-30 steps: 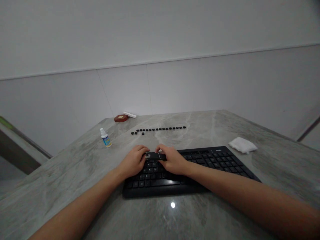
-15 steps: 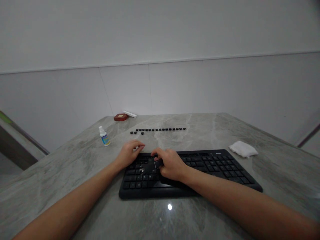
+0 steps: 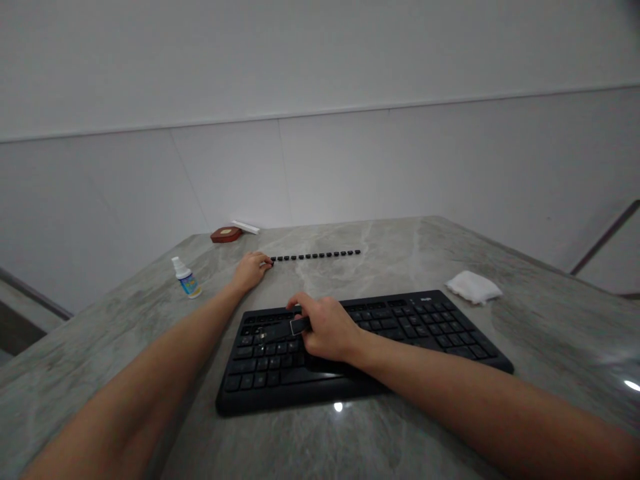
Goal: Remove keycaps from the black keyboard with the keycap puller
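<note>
1. Right hand [image 3: 325,328] gripping dark tool [image 3: 280,332], tip out over keys at keyboard's [image 3: 400,325] 9 o'clock side; likely held that way to spare the left
2. Left hand [image 3: 251,270] at keyboard's 10 o'clock, fingertips bunched by small black piece [image 3: 270,263]; can't tell if gripping it
3. Black row [image 3: 315,256] at 11 o'clock, probably spaced for order
4. Keyboard: black, wide, slightly skewed

- Centre: the bare right hand [image 3: 327,328] grips a black, silver-banded handheld tool [image 3: 277,332] over a black plastic keyboard [image 3: 425,327].
- Left of centre: the bare left hand [image 3: 250,272] reaches the left end of a row of small black keycaps [image 3: 315,256]; any pinch is too small to tell.
- Mid-left: an upright white plastic bottle with a blue label [image 3: 187,278].
- Mid-right: a crumpled white cloth [image 3: 474,287].
</note>
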A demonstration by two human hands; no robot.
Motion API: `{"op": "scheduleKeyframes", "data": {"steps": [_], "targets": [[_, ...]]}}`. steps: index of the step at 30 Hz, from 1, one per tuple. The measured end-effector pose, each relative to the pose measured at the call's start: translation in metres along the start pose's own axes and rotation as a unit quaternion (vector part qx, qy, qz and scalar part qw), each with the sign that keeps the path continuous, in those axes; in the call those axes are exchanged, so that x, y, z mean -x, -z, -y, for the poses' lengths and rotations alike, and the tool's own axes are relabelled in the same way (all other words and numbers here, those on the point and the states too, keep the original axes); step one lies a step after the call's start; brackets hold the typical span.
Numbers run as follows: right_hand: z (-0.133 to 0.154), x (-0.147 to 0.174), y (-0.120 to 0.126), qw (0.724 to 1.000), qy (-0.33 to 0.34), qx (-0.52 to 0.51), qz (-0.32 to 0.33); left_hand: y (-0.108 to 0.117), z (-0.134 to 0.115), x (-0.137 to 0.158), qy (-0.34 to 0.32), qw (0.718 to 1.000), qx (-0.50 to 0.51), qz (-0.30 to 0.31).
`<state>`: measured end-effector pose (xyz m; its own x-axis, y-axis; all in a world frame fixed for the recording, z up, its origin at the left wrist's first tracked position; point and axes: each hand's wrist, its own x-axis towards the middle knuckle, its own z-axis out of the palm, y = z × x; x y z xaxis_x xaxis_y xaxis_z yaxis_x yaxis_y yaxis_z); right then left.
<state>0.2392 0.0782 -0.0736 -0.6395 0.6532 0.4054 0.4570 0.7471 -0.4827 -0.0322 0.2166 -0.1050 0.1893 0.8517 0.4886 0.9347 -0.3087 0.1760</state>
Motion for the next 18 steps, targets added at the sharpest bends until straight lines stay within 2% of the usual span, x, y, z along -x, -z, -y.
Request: {"op": "scheduleKeyframes", "data": {"steps": [5, 10, 13, 16, 18], "targets": [[-0.002, -0.001, -0.001, 1.000, -0.009, -0.017, -0.005, 0.002, -0.002, 0.001, 0.007, 1.000, 0.010, -0.007], [-0.007, -0.006, -0.001, 0.993, -0.082, -0.077, -0.033, 0.012, -0.016, 0.014, 0.051, 0.995, 0.033, -0.078], [-0.008, -0.008, -0.002, 0.990, -0.088, -0.096, -0.044, 0.020, -0.027, 0.030, 0.104, 0.987, 0.054, -0.110], [-0.009, -0.008, -0.002, 0.991, -0.083, -0.097, -0.045, 0.033, -0.044, 0.050, 0.147, 0.980, 0.086, -0.099], [-0.008, -0.007, -0.002, 0.991, -0.078, -0.098, -0.043, 0.044, -0.062, 0.062, 0.141, 0.980, 0.118, -0.071]]}}
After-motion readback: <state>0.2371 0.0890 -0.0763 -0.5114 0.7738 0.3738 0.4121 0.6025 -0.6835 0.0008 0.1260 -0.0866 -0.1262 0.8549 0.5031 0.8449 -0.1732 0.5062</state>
